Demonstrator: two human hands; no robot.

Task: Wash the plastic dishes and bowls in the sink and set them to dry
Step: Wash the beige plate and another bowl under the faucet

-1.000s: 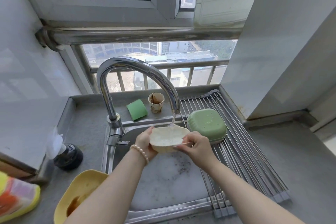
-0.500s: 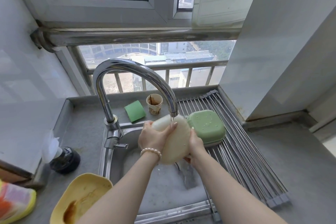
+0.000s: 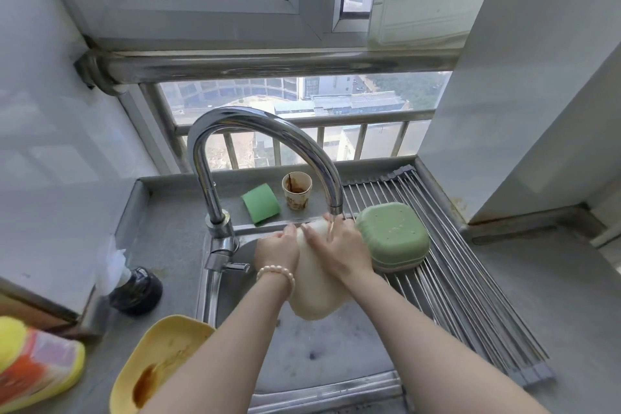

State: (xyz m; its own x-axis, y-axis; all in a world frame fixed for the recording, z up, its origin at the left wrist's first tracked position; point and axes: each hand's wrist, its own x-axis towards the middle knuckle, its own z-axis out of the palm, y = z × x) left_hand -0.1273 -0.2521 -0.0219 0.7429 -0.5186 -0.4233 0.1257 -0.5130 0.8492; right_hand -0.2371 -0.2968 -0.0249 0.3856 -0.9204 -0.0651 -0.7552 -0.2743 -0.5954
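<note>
Far left, near edge: a yellow-and-orange sponge pack (image 3: 33,366) on the table (image 3: 161,245); beside it a dark bottle (image 3: 136,289). Near-left of the sink (image 3: 336,356), a yellow dish (image 3: 158,363) with brown residue sits unwashed, overhanging the sink rim. Faucet (image 3: 255,131) arcs over the basin; green sponge (image 3: 261,203) and stained paper cup (image 3: 297,190) sit on the far ledge. Under the spout, the cream bowl (image 3: 312,292) is tilted on edge over the sink. Left hand (image 3: 277,250) grips its left rim, fingers curled over the edge; right hand (image 3: 339,245) lies on its right face with fingers spread toward the spout, looks like rubbing or steadying, thumb grip not visible. Right of that, the green bowl (image 3: 393,237) is upside down on the drying rack (image 3: 470,296), touching or nearly touching the right hand. Judgement: mid-rinse, one item done, one dirty left. Risks: wet plastic slipping from a one-sided grip and dropping into the basin; right wrist nudging the green bowl along the rack rods; water deflecting off the tilted bowl onto the table; left forearm knocking the overhanging yellow dish.
</note>
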